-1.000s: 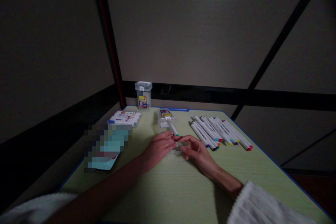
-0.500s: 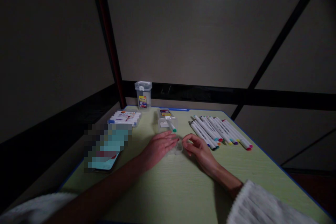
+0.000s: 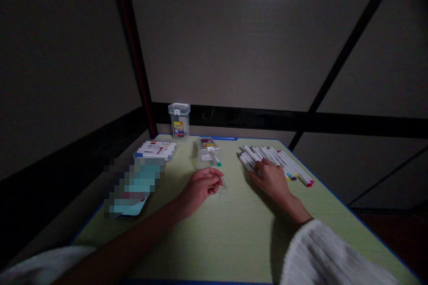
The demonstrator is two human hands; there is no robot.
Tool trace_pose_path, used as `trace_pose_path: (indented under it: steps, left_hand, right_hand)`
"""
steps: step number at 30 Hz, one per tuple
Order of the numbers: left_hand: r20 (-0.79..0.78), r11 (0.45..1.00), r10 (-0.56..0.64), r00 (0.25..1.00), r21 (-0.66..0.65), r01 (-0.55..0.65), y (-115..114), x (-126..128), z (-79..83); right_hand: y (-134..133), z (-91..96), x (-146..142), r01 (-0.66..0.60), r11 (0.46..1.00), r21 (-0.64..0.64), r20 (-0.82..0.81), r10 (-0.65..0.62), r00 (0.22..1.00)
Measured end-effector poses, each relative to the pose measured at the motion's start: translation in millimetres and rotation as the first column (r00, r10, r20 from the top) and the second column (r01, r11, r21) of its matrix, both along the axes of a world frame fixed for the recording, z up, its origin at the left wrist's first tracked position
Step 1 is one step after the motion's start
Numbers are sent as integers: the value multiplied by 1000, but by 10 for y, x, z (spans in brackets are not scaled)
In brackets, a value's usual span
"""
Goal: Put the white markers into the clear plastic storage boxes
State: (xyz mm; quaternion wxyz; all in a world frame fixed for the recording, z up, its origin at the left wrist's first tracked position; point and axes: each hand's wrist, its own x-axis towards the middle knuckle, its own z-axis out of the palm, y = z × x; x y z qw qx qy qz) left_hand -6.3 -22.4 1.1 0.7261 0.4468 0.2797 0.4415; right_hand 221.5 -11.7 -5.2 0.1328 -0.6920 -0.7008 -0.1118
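A: Hands?
B: My right hand (image 3: 270, 181) was bent over the loose markers (image 3: 277, 156) on the worktop (image 3: 217, 240); couldn't tell if it had gripped one. My left hand (image 3: 199, 187) was half-curled, fingertips at a clear plastic flap (image 3: 224, 184); hold unclear too.
A: Green-capped marker (image 3: 216, 160)?
B: Poking out of the clear box (image 3: 203, 153), which lay on its side.
A: Risks?
B: My guess: a clumsy pick could've scattered its neighbours. Knocking the flap might've shifted the box, sliding that marker out.
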Motion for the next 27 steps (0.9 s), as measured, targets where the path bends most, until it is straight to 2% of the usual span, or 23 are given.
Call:
trace_pose_path:
  steps: [9,15,18,20,22,23,25,27]
  left_hand:
    - [-15,999,-43,999,27,44,-14,1,-11]
    - [-14,997,-64,998,34,64,-20,-12,-11]
    - [-7,998,-55,998,36,55,-11,-16,-7]
    - [-10,998,-49,999,28,49,-11,-13,3]
    - [-14,999,-49,999,21,49,-18,-9,16]
    - [-17,999,-49,999,18,50,-24,-6,24]
    - [-23,999,-40,999,14,41,-37,-2,44]
    - [-31,1000,-18,999,5,18,-50,0,68]
  right_hand:
    - [-27,-48,-83,1,997,-73,75,5,997]
    - [-30,-55,-110,-11,1000,-15,80,12,997]
    - [-25,-42,-97,-11,997,75,-24,12,1000]
    - [-18,-31,-88,22,991,134,-200,5,980]
    - [-9,-20,-94,42,982,183,-454,47,890]
    - [-5,-15,-106,29,978,207,-587,101,803]
    - [4,-4,-148,-35,964,264,-799,239,552]
    - [5,7,-213,-104,943,317,-902,334,272]
